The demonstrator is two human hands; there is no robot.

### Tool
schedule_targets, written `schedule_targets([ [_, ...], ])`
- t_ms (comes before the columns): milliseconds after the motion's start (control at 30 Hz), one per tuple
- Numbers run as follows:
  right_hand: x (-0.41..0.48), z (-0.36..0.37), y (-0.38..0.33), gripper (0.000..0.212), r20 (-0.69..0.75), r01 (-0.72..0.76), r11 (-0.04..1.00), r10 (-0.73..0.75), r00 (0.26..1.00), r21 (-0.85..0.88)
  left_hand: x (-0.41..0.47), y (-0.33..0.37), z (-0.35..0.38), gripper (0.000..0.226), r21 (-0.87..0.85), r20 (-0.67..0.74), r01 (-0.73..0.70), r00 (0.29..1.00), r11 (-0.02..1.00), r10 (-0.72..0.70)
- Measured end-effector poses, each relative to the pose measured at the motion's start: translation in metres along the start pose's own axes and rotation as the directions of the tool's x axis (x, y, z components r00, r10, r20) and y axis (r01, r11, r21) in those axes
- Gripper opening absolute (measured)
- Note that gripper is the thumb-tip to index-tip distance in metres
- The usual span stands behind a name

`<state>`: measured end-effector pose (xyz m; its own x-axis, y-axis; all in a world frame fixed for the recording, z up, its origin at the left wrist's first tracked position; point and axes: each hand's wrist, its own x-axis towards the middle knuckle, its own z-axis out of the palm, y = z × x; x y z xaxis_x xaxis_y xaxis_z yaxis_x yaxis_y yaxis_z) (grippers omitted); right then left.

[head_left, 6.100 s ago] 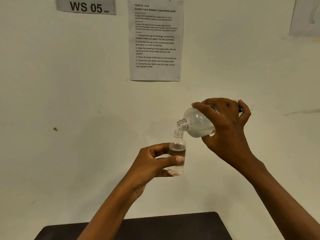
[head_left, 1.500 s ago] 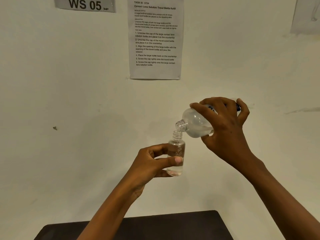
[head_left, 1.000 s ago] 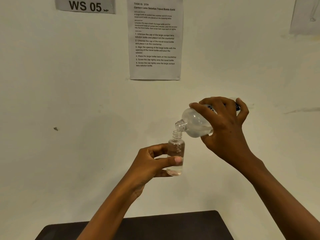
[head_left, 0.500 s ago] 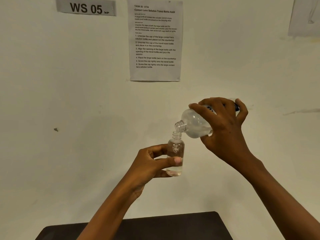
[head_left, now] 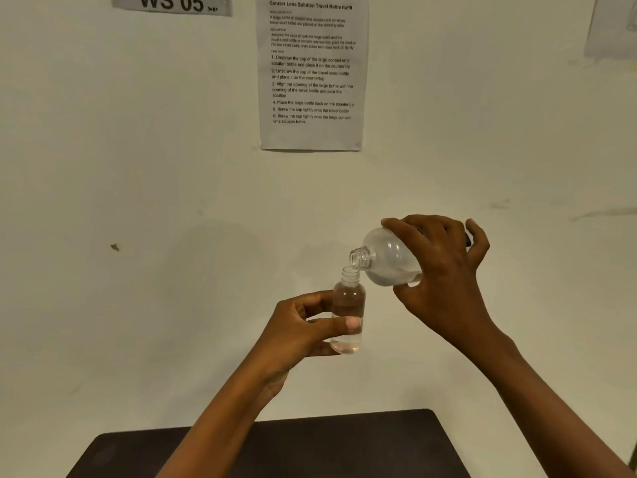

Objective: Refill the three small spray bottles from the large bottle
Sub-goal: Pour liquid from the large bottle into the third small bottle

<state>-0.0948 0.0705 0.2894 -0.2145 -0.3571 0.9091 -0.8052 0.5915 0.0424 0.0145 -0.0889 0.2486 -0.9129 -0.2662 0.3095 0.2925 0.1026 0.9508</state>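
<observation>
- A plain pale wall (head_left: pixel 138 201) fills the view.
- A paper sheet (head_left: pixel 312 74) with printed steps hangs on it.
- A sign (head_left: pixel 172 3) reads "WS 05".
- A dark table (head_left: pixel 344 443) sits below.

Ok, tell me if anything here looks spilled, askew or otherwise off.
Nothing stands out. The right hand tips the large bottle with its neck just over the open mouth of the small bottle, which the left hand holds upright. No drips show on the dark table.

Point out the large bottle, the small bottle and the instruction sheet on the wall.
large bottle (head_left: pixel 386 260): head view, clear shoulder beside its neck.
small bottle (head_left: pixel 349 299): head view, upper body below its neck.
instruction sheet (head_left: pixel 312 74): head view, middle of the printed text.
</observation>
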Motion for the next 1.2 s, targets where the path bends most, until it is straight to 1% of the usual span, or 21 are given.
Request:
schedule_targets([
  [100,-0.016,0.01,-0.001,0.08,0.031,-0.022,0.999,0.021,0.999,0.033,-0.004,-0.01,-0.002,0.031,-0.002,-0.005,0.025,1.0,1.0,-0.025],
  [200,-0.033,0.019,-0.005,0.075,0.055,-0.068,0.994,0.064,0.996,0.087,-0.011,-0.021,-0.003,0.031,0.006,-0.036,0.049,0.998,0.999,-0.049],
  [300,-0.054,0.031,-0.014,0.073,0.102,-0.147,0.974,0.131,0.986,0.171,-0.019,-0.036,-0.006,0.034,0.025,-0.055,0.08,0.995,0.996,-0.079],
  [400,-0.078,0.042,-0.021,0.073,0.213,-0.285,0.928,0.237,0.948,0.239,-0.03,-0.055,-0.01,0.042,0.074,-0.076,0.125,0.99,0.989,-0.12],
  [467,-0.094,0.049,-0.022,0.074,0.347,-0.391,0.888,0.297,0.89,0.243,-0.039,-0.07,-0.014,0.044,0.079,-0.085,0.168,0.983,0.983,-0.162],
  [567,-0.124,0.062,-0.021,0.075,0.544,-0.547,0.804,0.358,0.759,0.233,-0.054,-0.093,-0.024,0.044,0.072,-0.118,0.231,0.968,0.97,-0.222],
  [667,-0.166,0.075,-0.018,0.079,0.659,-0.668,0.702,0.383,0.647,0.247,-0.072,-0.115,-0.035,0.041,0.078,-0.17,0.297,0.945,0.952,-0.281],
  [733,-0.196,0.084,-0.014,0.078,0.721,-0.726,0.645,0.383,0.578,0.239,-0.084,-0.132,-0.04,0.037,0.092,-0.196,0.335,0.929,0.938,-0.313],
  [933,-0.271,0.099,-0.011,0.067,0.799,-0.859,0.482,0.442,0.407,0.171,-0.124,-0.201,-0.049,0.04,0.165,-0.284,0.433,0.881,0.886,-0.378],
  [967,-0.282,0.102,-0.011,0.066,0.804,-0.87,0.467,0.451,0.387,0.157,-0.129,-0.214,-0.05,0.04,0.174,-0.301,0.459,0.867,0.871,-0.396],
  [1033,-0.303,0.105,-0.013,0.068,0.794,-0.87,0.476,0.478,0.376,0.126,-0.14,-0.236,-0.051,0.041,0.187,-0.338,0.514,0.834,0.837,-0.436],
  [1100,-0.323,0.108,-0.013,0.073,0.782,-0.876,0.478,0.524,0.338,0.058,-0.146,-0.256,-0.048,0.041,0.198,-0.356,0.564,0.803,0.801,-0.478],
  [1200,-0.345,0.107,-0.016,0.068,0.759,-0.924,0.382,0.592,0.272,0.033,-0.155,-0.279,-0.04,0.045,0.203,-0.376,0.622,0.763,0.757,-0.526],
])
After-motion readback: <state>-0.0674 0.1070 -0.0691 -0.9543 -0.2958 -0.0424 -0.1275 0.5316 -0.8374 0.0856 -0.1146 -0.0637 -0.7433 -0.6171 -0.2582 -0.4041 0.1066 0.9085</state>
